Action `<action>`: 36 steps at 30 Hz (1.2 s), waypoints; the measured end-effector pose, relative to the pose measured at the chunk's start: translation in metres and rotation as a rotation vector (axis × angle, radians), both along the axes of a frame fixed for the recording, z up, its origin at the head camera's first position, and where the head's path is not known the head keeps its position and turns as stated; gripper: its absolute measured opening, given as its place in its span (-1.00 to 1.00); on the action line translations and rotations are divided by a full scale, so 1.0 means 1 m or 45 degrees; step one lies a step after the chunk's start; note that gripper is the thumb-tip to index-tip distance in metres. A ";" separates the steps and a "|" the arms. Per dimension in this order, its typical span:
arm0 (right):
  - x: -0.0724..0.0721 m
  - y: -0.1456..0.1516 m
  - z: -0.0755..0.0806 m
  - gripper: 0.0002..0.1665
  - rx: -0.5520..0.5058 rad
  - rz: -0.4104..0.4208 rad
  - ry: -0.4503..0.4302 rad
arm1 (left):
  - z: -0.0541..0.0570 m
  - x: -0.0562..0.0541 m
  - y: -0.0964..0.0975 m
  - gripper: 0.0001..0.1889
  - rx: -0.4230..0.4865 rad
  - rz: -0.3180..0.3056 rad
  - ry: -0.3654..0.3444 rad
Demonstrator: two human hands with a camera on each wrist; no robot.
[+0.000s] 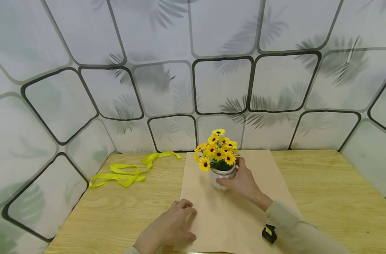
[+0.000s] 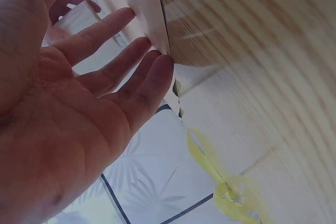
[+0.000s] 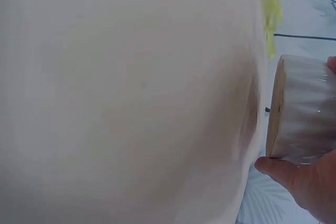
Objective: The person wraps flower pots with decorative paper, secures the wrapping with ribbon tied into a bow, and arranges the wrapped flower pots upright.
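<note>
The left hand (image 1: 170, 225), fingers loosely spread, was at the left edge of a flat tan paper sheet (image 1: 234, 218). Farther off, the right hand (image 1: 245, 182) gripped a round, glossy white pot (image 1: 216, 178) of yellow flowers (image 1: 219, 152) between thumb and fingers, just above the sheet.

An indoor table corner with a homely look: a wood-grain table (image 1: 342, 192) sits within pale walls (image 1: 222, 86) at left, back and right, their surface printed with grey palm-like leaves and rounded outlines in black and grey. Brown paper (image 1: 224, 218) covers the middle of the tabletop, a yellow ribbon (image 1: 126, 182) lies in loose loops to its left, and a pot of yellow flowers (image 1: 219, 154) adds a domestic, decorative note. Whether the corner belongs to a home, a studio or another room cannot be told from these views.
</note>
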State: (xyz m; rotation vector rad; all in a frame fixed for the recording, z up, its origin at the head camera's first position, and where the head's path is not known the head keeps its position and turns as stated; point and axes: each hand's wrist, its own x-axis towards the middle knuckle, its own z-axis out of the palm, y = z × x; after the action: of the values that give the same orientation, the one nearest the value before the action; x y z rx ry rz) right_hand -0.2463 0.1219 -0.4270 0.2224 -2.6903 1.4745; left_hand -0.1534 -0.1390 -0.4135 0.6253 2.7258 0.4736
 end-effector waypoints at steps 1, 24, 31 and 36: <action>0.000 -0.002 0.000 0.17 -0.004 -0.002 -0.008 | 0.000 0.000 0.000 -0.41 0.004 -0.001 -0.001; -0.006 -0.030 -0.006 0.12 0.041 -0.008 -0.054 | 0.000 0.000 -0.001 -0.41 0.010 -0.003 -0.019; -0.002 -0.025 -0.004 0.14 0.078 -0.001 -0.047 | 0.000 0.000 0.000 -0.41 -0.014 -0.016 0.012; -0.001 -0.021 -0.006 0.18 0.116 0.007 -0.036 | 0.001 0.001 0.002 -0.42 -0.028 -0.004 0.003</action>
State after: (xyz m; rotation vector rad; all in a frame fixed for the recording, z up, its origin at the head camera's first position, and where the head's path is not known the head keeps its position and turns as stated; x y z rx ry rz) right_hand -0.2476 0.1011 -0.4333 0.2151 -2.7849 1.3677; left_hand -0.1528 -0.1366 -0.4127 0.6245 2.7280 0.4419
